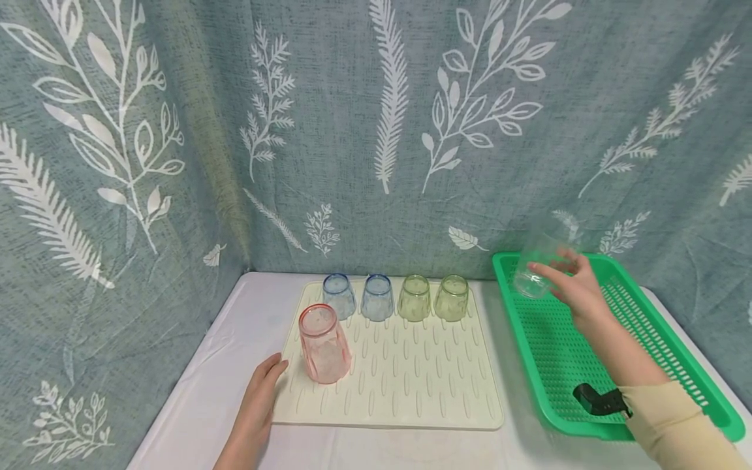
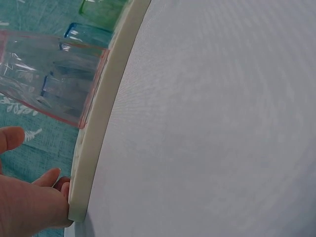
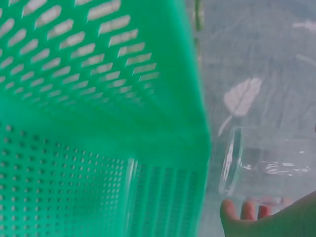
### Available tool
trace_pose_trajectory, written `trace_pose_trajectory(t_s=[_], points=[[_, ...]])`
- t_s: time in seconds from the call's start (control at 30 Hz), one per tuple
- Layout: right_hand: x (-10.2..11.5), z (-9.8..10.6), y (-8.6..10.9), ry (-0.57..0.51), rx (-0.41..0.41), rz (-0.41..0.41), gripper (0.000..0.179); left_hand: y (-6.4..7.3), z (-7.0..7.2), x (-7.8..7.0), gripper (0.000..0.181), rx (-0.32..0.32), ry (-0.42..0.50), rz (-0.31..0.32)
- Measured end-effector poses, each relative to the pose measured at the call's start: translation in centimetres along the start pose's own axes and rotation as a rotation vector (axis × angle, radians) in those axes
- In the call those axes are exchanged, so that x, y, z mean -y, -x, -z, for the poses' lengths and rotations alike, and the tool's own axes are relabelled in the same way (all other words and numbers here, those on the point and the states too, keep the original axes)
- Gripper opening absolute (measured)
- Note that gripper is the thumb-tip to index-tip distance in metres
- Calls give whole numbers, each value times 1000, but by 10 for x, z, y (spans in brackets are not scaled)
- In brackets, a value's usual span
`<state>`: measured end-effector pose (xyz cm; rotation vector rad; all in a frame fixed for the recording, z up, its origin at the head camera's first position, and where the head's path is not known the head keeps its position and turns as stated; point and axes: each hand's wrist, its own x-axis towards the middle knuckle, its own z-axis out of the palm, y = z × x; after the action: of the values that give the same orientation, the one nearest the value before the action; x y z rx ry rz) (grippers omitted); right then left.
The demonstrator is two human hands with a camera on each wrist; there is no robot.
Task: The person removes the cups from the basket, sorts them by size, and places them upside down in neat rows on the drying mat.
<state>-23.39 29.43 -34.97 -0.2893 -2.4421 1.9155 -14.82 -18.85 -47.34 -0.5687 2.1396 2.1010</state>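
Observation:
My right hand [image 1: 581, 290] grips a clear drinking glass [image 1: 531, 277] above the far end of the green basket [image 1: 531, 365]. In the right wrist view the glass [image 3: 266, 163] lies beyond the basket's rim, with fingertips along its side. My left hand [image 1: 258, 395] rests by the left edge of the cream drying board [image 1: 411, 398], fingers touching that edge and thumb apart. Just right of it, a large pink glass [image 1: 326, 349] stands upside down on the board. Two blue glasses [image 1: 377, 300] and two green glasses [image 1: 451, 300] stand upside down along the back.
A white cloth [image 1: 217, 352] covers the table under the board and basket. Behind hangs a blue-green curtain [image 1: 329, 130] with white leaf patterns, close to the back edges of both. A black device [image 1: 599, 399] sits at the right wrist, over the basket.

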Motion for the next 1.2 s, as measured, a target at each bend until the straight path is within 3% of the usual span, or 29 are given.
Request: trace_pose_trajectory(t_s=[0.17, 0.47, 0.67, 0.9, 1.2], points=[[7, -11, 10, -1, 17, 10, 98, 1, 0, 1, 72, -7, -1, 5], [12, -37, 33, 21, 119, 41, 91, 2, 0, 0, 70, 2, 9, -10], [9, -57, 46, -8, 196, 46, 83, 3, 0, -1, 70, 10, 2, -12], [4, -78, 63, -22, 245, -5, 81, 2, 0, 0, 70, 9, 3, -12], [-12, -103, 75, -16, 308, 20, 69, 2, 0, 0, 70, -5, 1, -9]])
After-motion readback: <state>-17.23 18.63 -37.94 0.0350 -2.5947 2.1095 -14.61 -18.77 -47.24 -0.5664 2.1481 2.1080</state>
